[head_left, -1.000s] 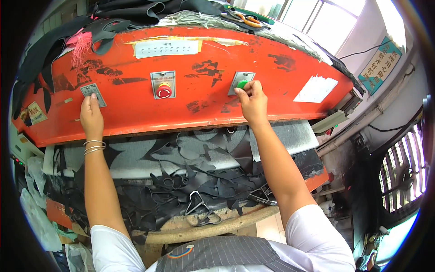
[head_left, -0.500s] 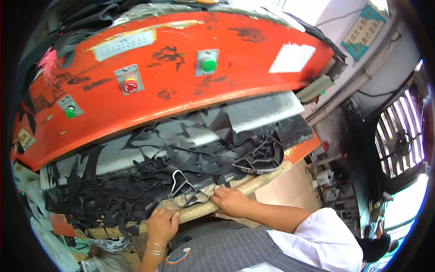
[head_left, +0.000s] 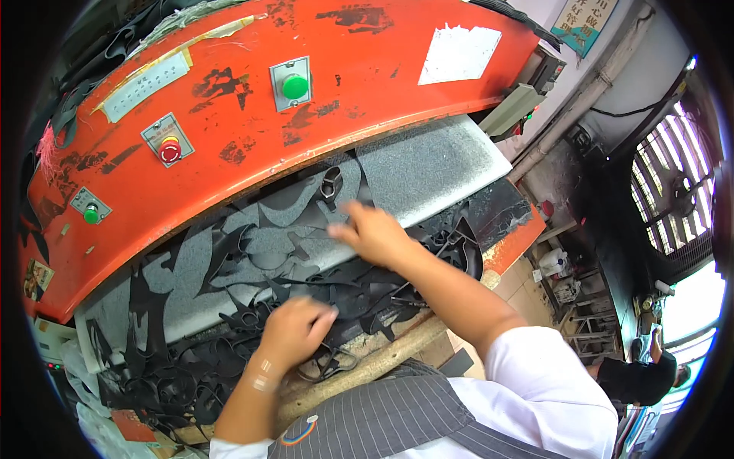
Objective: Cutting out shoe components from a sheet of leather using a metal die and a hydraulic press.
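My left hand (head_left: 294, 329) lies knuckles up on the tangle of black cut-out scrap (head_left: 229, 359) at the near edge of the grey press bed (head_left: 428, 164), its fingers curled into the scrap. Farther in, my right hand (head_left: 371, 233) is blurred and stretched over the black sheet material (head_left: 306, 222), fingers spread and nothing held. The orange press head (head_left: 359, 69) hangs over the bed, carrying a large green button (head_left: 294, 86), a red button (head_left: 170, 151) and a small green button (head_left: 92, 214).
A wooden bar (head_left: 382, 359) runs along the front of the bed. To the right stand a wall fan (head_left: 680, 191), a white jug (head_left: 554, 262) on the floor and another person in black (head_left: 634, 375). A white patch (head_left: 459, 53) is stuck on the press head.
One second ago both hands pressed the outer buttons. They then dropped to the front edge. Now the right hand has reached in over the black sheet, with the left on the scrap.
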Motion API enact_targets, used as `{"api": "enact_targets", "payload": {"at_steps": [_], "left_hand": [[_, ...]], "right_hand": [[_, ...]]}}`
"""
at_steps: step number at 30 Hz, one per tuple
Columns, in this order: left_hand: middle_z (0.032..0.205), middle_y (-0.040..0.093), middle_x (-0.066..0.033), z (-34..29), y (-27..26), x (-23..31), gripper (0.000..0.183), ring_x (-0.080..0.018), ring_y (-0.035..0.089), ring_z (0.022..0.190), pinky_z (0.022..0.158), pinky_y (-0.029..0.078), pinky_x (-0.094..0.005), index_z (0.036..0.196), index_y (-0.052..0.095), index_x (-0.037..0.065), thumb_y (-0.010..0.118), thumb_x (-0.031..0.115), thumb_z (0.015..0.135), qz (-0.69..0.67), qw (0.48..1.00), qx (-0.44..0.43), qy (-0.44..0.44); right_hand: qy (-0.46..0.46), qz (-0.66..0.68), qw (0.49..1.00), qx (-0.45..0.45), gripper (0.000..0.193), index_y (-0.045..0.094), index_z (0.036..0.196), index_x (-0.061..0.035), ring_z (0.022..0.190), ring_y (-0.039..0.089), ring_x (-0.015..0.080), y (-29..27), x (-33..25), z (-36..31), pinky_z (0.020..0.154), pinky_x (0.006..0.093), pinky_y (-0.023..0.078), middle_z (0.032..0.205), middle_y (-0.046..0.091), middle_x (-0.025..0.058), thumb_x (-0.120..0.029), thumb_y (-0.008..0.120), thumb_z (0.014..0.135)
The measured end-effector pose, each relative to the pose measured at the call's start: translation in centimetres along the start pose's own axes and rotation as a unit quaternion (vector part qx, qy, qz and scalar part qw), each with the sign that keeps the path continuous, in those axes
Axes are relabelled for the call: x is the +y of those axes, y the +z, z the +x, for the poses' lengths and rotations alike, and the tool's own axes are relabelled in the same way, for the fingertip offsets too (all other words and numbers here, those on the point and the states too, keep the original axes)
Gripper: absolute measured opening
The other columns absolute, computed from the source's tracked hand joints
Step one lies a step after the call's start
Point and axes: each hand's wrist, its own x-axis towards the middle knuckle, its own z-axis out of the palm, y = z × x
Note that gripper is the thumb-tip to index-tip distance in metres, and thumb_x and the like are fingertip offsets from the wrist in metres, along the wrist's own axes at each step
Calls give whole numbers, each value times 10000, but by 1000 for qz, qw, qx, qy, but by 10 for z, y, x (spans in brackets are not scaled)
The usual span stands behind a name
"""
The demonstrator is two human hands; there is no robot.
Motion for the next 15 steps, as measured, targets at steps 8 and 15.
{"api": "enact_targets", "payload": {"at_steps": [8,15], "left_hand": [[1000,590,-152,165,101,-59,305,-347,564,946,786,462,-438,1043,622,19,671,232,830,216,974,48,-52],[1039,629,-193,197,85,-59,539,-373,616,986,815,500,-449,1112,556,27,790,347,746,185,965,-35,-182]], "right_hand": [[189,-66,980,-15,627,422,1273,-5,888,687,363,48,20,150,761,480,544,1040,663,257,-450,592,866],[150,286,939,118,674,413,1379,-55,722,663,256,-30,116,115,652,371,540,980,653,191,-211,696,788]]}}
